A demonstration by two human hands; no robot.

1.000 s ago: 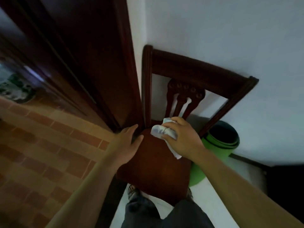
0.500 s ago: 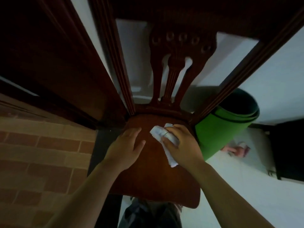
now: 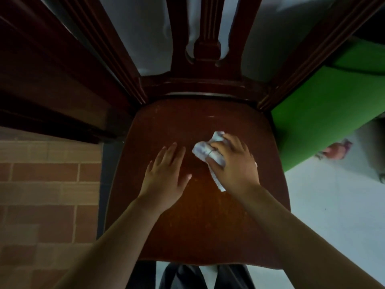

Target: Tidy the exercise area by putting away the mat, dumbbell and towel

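Two hands over the seat (image 3: 198, 226), but only one has anything in it. Your right hand (image 3: 233, 163) has the towel (image 3: 201, 150) bunched up, with fingers and thumb curled round it. That's a proper grip, not just a palm resting on top. The towel is low over the seat, right of centre. I can't tell for sure whether it's touching the wood or just above it. Its long axis runs roughly far-to-near, slanted a bit. The fat wadded end sticks out past your fingertips, toward the chair back and to the left. A thin tail pokes out from under your palm, toward you.

Your left hand (image 3: 164, 176) is just beside it on the left. It's flat, fingers straight and close together, thumb angled toward the towel, holding nothing. There's a small gap between thumb and towel, so they're not touching.

What matters here, I'd say, is that the wadded end points toward the left hand, which is the free one and right next to it. If you plan to flatten or fold the towel on the seat, the left hand only has to slide right a little to pin that end. If you just let go, it'll probably sit there as a lump.

The mat (image 3: 325, 113) is rolled up just right of the chair. The pinkish thing (image 3: 335, 150) on the floor beyond it is too blurry to call.
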